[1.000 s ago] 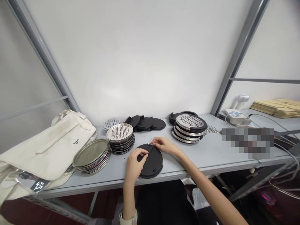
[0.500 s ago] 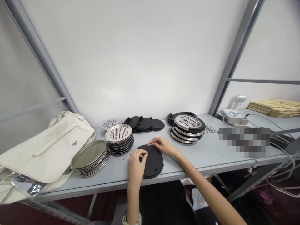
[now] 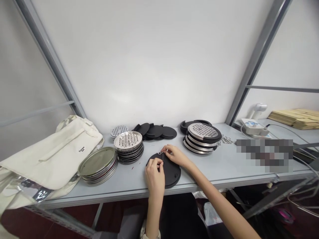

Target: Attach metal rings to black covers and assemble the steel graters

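A round black disc (image 3: 171, 175) lies near the table's front edge, with a small dark knob (image 3: 175, 176) by its lower right rim. My left hand (image 3: 155, 172) rests over its left side, thumb and forefinger pinched on a short black strap (image 3: 163, 158). At the disc's far edge, the fingertips of my right hand (image 3: 173, 154) close on a small silver metal clasp (image 3: 159, 153) by the strap's end. My fingers cover part of the strap and clasp.
Left stand perforated metal discs (image 3: 128, 141), stacked olive lids (image 3: 97, 161) and a cream bag (image 3: 52, 151). Black discs (image 3: 154, 131) lie behind. To the right are a stack of perforated discs in black rims (image 3: 202, 131), metal clasps (image 3: 225, 139) and a white device (image 3: 253, 127).
The black disc has turned counterclockwise, its knob shifting right and slightly away from me. My left hand has moved right with the strap. My right hand stays at the clasp.
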Tool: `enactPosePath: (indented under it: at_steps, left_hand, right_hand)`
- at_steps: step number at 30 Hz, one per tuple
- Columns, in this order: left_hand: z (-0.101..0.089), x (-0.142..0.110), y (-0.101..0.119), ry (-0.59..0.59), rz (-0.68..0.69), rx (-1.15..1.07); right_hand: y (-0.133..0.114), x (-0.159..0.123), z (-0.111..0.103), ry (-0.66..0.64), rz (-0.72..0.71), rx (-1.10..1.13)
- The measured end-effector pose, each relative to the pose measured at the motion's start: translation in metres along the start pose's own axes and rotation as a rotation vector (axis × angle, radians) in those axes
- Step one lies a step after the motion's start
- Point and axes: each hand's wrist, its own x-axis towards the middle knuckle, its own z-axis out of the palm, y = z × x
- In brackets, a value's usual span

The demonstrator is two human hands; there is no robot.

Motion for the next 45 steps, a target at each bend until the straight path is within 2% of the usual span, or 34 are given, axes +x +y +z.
enactPosePath:
  at_steps: [7, 23, 45]
  left_hand:
    - [0.0000, -0.0003, 0.0010, -0.008, -0.022, 0.014]
    - [0.0024, -0.0006, 0.0024, 0.025, -0.048, 0.021]
    - [0.0033, -0.0003, -0.0001, 0.029, -0.034, 0.022]
  right_hand:
    - [-0.0046, -0.0007, 0.0006, 0.000, -0.017, -0.055]
    - [0.0022, 0.0003, 0.0031, 0.018, -0.014, -0.043]
    - [-0.0043, -0.0005, 0.0015, 0.033, 0.039, -0.035]
